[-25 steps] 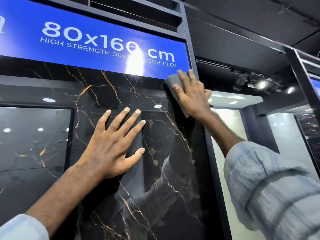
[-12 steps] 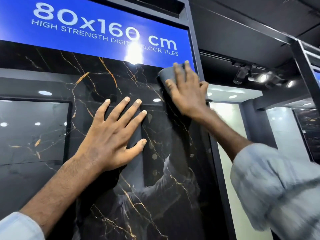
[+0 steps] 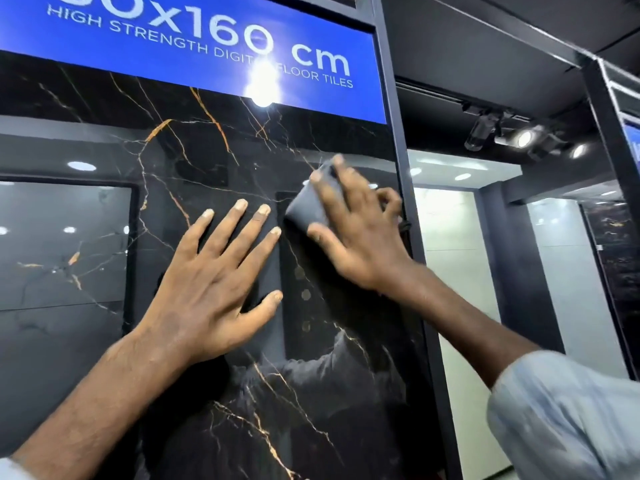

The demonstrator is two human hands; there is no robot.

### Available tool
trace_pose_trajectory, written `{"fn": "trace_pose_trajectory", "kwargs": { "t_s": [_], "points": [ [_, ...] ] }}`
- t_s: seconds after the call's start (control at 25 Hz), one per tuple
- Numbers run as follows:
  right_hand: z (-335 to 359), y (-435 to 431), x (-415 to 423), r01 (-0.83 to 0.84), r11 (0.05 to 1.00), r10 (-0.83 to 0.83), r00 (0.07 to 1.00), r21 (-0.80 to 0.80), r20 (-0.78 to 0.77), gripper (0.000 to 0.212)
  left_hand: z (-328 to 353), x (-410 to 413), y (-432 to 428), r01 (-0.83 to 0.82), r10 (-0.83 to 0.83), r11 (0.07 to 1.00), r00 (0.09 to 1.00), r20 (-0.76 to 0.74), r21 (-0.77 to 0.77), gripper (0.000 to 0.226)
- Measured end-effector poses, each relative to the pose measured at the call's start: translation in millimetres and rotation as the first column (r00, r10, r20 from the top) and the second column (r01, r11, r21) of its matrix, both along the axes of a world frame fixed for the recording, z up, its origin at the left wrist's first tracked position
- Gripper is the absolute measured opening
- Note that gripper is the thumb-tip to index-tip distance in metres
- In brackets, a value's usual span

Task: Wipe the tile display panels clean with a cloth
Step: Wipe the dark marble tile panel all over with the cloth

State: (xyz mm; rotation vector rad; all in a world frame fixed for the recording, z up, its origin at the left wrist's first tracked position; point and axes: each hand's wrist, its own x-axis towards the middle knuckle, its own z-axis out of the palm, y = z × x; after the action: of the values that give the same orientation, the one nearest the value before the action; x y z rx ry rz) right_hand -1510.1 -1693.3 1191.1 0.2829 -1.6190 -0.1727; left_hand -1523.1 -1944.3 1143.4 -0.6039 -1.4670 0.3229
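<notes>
A glossy black tile panel (image 3: 214, 157) with gold veins stands upright in front of me. My left hand (image 3: 214, 282) lies flat on it with fingers spread and straight. My right hand (image 3: 356, 230) presses a folded grey cloth (image 3: 308, 206) against the panel near its right edge, fingers laid over the cloth. Most of the cloth is hidden under the hand.
A blue sign (image 3: 194, 46) reading "160 cm, high strength digital floor tiles" runs above the panel. A dark metal frame post (image 3: 401, 161) borders the panel on the right. Beyond it are white and dark tile displays (image 3: 450, 271) and spotlights (image 3: 523, 138).
My right hand has slid the cloth down the panel from just under the blue sign to the level of my left fingertips. My left hand has stayed flat in place.
</notes>
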Motion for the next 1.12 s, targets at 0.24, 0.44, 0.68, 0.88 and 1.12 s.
{"fn": "trace_pose_trajectory", "kwargs": {
  "t_s": [0.24, 0.44, 0.68, 0.88, 1.12],
  "points": [
    [18, 43, 3, -0.012, 0.922, 0.029, 0.999, -0.387, 0.037, 0.077, -40, 3, -10, -0.014, 0.015, 1.000, 1.000, 0.016, -0.024, 0.080],
    [-96, 10, 6, 0.034, 0.982, -0.037, 0.999, 0.187, 0.011, 0.068, -71, 5, -9, -0.029, 0.030, 0.999, 0.998, 0.056, -0.021, 0.082],
    [-68, 39, 0, 0.027, 0.948, -0.009, 0.998, -0.316, 0.059, 0.073, -95, 6, -9, -0.042, 0.046, 0.997, 0.996, 0.070, -0.058, 0.080],
    [-181, 27, 9, 0.017, 0.949, -0.034, 0.998, 0.314, 0.049, 0.068, -102, 6, -11, -0.038, 0.046, 0.994, 0.996, 0.077, -0.100, 0.084],
    [-134, 40, -2, 0.043, 0.944, -0.032, 0.999, -0.328, 0.038, 0.071, -100, 6, -11, -0.053, 0.061, 0.995, 0.994, 0.087, -0.084, 0.092]
  ]
}}
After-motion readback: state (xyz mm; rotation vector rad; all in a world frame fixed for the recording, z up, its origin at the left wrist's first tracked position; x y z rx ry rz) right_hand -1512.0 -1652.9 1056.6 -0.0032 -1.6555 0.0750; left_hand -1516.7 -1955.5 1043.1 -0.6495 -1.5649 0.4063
